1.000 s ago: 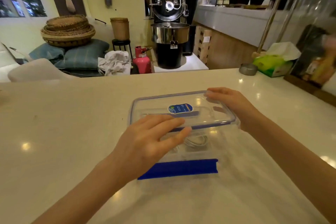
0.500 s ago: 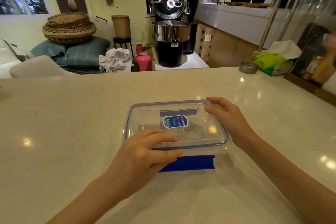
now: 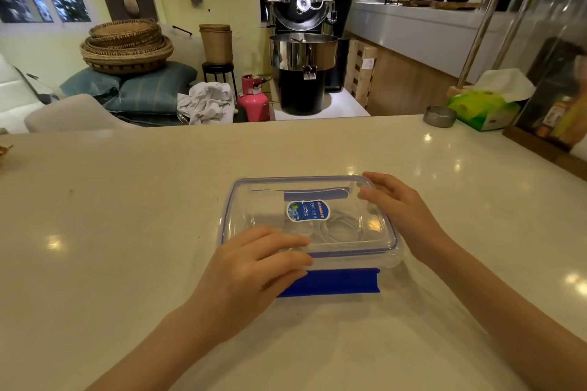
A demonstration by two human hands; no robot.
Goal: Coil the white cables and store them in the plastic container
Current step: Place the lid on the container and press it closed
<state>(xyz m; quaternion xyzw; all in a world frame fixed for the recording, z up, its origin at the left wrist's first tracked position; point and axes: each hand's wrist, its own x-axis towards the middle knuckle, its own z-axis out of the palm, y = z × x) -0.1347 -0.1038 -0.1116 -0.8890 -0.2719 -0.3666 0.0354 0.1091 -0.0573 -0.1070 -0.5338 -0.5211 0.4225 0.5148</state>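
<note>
Head view. Room: café-like interior; pale glossy counter (image 3: 127, 232) across the foreground. Behind it, a black coffee roaster (image 3: 301, 41) with a steel drum, a pink gas cylinder (image 3: 253, 100), a crumpled white cloth (image 3: 206, 101), blue-grey cushions (image 3: 152, 89) carrying a stack of woven baskets (image 3: 127, 46), and a brown bin (image 3: 216, 43) on a small black stool. Far right of the counter: a small metal dish (image 3: 440, 116) just beside a green tissue box (image 3: 482, 108).

Item: clear plastic container (image 3: 386, 259), rectangular, at the counter's centre, close to the person. A clear lid (image 3: 260, 200) with a blue rim and a blue-and-white sticker (image 3: 307, 209) sits on top of it. A blue latch flap (image 3: 330, 282) lies folded out flat on the near side; a second blue flap shows through the lid at the far side.

Contents: white cables (image 3: 340, 228), coiled, seen through the lid, inside the container toward its right half.

Left hand (image 3: 254, 267): fingers straight and together, laid flat on the lid's near left edge, pressing down.

Right hand (image 3: 400, 209): fingers loosely extended, resting on the lid's far right corner and right edge.
</note>
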